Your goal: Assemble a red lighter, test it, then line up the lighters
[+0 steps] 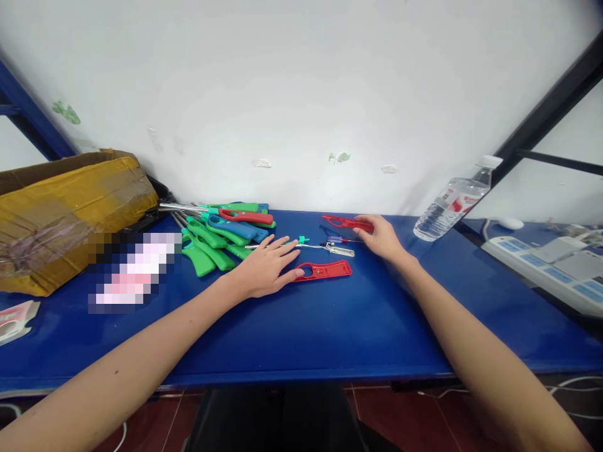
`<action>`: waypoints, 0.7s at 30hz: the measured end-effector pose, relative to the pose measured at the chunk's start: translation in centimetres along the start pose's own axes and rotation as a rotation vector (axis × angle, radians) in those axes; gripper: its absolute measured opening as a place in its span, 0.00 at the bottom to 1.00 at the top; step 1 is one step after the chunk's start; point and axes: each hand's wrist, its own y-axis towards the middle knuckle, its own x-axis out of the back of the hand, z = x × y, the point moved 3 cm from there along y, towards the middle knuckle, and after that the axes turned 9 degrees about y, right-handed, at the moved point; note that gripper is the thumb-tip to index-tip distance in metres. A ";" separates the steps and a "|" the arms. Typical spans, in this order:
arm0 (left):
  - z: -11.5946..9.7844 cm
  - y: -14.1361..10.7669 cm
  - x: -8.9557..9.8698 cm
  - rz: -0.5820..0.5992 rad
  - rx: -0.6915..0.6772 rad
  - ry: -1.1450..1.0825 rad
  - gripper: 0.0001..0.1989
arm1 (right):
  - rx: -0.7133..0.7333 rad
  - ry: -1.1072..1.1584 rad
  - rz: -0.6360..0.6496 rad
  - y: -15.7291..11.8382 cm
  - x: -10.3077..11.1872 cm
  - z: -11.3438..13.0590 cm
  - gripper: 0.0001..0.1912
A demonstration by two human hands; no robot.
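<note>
Forearms [490, 345] extend, left hand [266, 267] flat, right hand [382, 238] curled.

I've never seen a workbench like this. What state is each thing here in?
Left hand: open, palm down on the table
Right hand: on the end of a red plastic lighter handle
Second red plastic handle: lying flat beside the left hand
Green and blue utility lighters: heaped in a pile
Cardboard box: bound with yellow tape
Water bottle: capped, tilted
</note>
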 end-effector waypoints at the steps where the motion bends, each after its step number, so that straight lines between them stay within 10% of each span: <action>1: 0.0 0.1 0.0 0.012 0.007 -0.004 0.34 | 0.018 0.030 -0.019 0.0 0.2 0.5 0.16; 12: 0.6 -0.8 0.9 -0.131 0.182 -0.057 0.33 | 0.154 0.246 0.288 -1.4 0.9 6.6 0.14; 21: -0.2 -0.6 0.7 -0.257 0.056 -0.055 0.20 | 0.283 0.133 0.417 -3.2 -3.2 8.3 0.11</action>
